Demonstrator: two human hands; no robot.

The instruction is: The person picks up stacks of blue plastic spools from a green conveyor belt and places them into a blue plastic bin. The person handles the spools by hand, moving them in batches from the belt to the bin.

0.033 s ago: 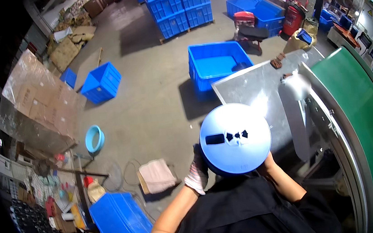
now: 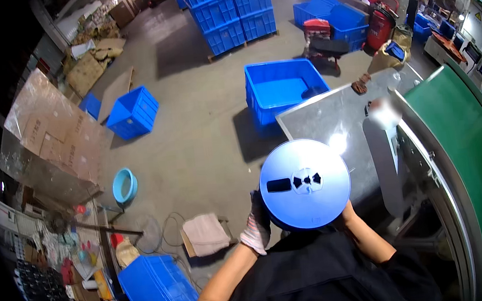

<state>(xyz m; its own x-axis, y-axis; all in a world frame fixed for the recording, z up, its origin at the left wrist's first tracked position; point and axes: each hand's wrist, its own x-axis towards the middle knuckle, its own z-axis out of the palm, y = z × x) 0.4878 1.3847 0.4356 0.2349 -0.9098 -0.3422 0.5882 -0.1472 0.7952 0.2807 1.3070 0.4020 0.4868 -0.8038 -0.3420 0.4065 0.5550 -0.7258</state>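
A round blue plastic reel (image 2: 308, 211), with a rectangular slot and a cut-out hub in its top face, is held level in front of my body. Dark edges show beneath its lower left rim; whether more reels are stacked under it I cannot tell. My left hand (image 2: 255, 231), in a pale glove with dark fingertips, grips its left side. On the lower right my right hand (image 2: 346, 214) supports the rim, most of its fingers hidden underneath. The reel overlaps the near left part of a metal table (image 2: 319, 116) in the picture.
A green conveyor belt (image 2: 452, 122) curves along the right. An open blue crate (image 2: 287, 87) stands beyond the metal table, with stacked crates (image 2: 233, 16) farther back. To the left are a wrapped carton pile (image 2: 51, 132), a light-blue basin (image 2: 125, 185) and a cloth-topped stool (image 2: 206, 234).
The whole view has shifted slightly, so the surroundings and the reel sit a little lower in the picture. Both hands keep their hold on the reel.
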